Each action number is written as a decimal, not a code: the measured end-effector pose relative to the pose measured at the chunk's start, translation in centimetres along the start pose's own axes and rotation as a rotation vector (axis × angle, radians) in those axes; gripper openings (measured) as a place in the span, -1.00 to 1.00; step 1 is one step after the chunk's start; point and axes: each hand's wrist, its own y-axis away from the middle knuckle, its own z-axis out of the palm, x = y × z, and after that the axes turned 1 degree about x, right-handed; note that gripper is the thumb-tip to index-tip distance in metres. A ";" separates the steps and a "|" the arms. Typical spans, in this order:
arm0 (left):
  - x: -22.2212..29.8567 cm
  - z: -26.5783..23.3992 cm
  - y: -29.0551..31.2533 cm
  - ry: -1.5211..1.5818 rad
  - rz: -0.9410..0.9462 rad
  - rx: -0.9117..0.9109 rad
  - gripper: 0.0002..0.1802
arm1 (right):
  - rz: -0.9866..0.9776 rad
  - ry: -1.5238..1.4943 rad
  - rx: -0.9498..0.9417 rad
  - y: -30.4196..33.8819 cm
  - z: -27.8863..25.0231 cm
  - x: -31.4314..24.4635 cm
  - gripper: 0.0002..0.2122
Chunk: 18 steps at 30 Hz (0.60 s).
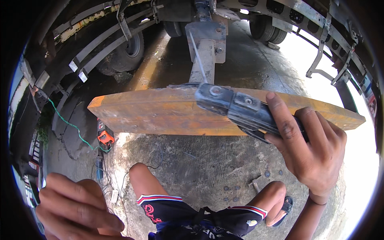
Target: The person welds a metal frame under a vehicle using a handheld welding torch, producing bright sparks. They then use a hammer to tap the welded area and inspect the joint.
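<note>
My right hand is closed round a black welding electrode holder, its forefinger stretched along the top. A thin grey welding rod rises from the holder's jaw. Its far end meets or overlaps a steel bracket plate with bolts; whether they touch is unclear. Beneath the holder, a rusty orange-brown steel beam lies crosswise, joined at its middle to a grey steel arm. At the lower left, my left hand is raised close to the camera with curled fingers, hiding anything inside them.
An orange and black machine stands left below the beam, beside a green cord. A blue power tool and loose cables lie nearer. Several nuts or bolts and a hammer-like tool rest on the concrete. Truck wheels and frame rails surround the far side.
</note>
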 end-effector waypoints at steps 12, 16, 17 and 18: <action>-18.5 3.5 7.2 -0.466 -0.615 0.089 -0.32 | 0.191 0.190 -0.203 -8.2 -3.1 -7.2 -0.37; -18.7 3.9 8.1 -0.556 -0.538 0.105 -0.26 | 0.173 0.315 -0.206 -10.4 -1.1 -8.7 -0.43; -18.6 3.9 8.1 -0.569 -0.540 0.087 -0.25 | 0.169 0.325 -0.222 -10.6 -0.8 -8.9 -0.44; -18.7 3.9 8.1 -0.560 -0.533 0.082 -0.26 | 0.171 0.346 -0.233 -10.5 -0.6 -9.1 -0.45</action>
